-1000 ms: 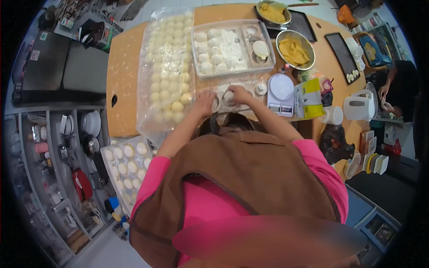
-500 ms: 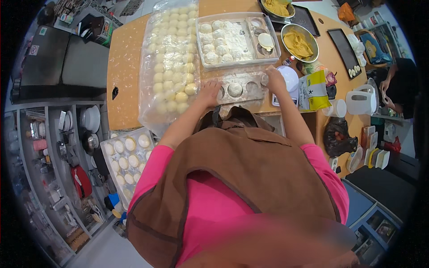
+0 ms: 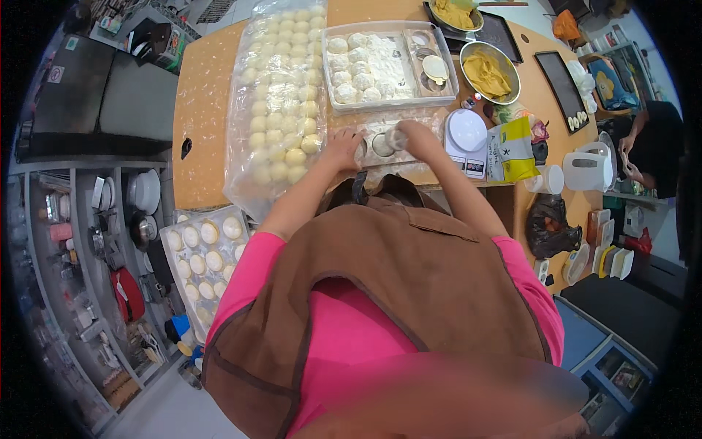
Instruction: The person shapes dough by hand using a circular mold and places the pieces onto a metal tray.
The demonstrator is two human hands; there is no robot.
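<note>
1. The mould (image 3: 383,144) lies on the bench (image 3: 205,102) near its front edge, just ahead of my body, between my two hands. It is a pale, floured block with a round hollow in it.
2. My left hand (image 3: 341,148) rests at the left end of the mould with the fingers spread flat; I see nothing gripped in it.
3. My right hand (image 3: 414,134) is at the right end of the mould, fingers curled around a small round piece (image 3: 397,139) which looks like dough. I cannot tell exactly what it is.
4. Just behind the mould stands a tray (image 3: 387,102) with floured dough balls (image 3: 358,69); in its right part lies a flat dough disc (image 3: 436,67).
5. To the left of my left hand is a clear plastic sheet (image 3: 245,146) covered with many rows of yellow balls (image 3: 281,95).
6. To the right of my right hand is a white scale (image 3: 466,135), and beside it a yellow bag (image 3: 512,150).
7. Further back sits a metal bowl (image 3: 491,73) with yellow filling.
8. Below the bench on my left, a lower tray (image 3: 201,252) holds round white pieces.
9. At the far right another person (image 3: 654,146) is working, well apart from me.
</note>
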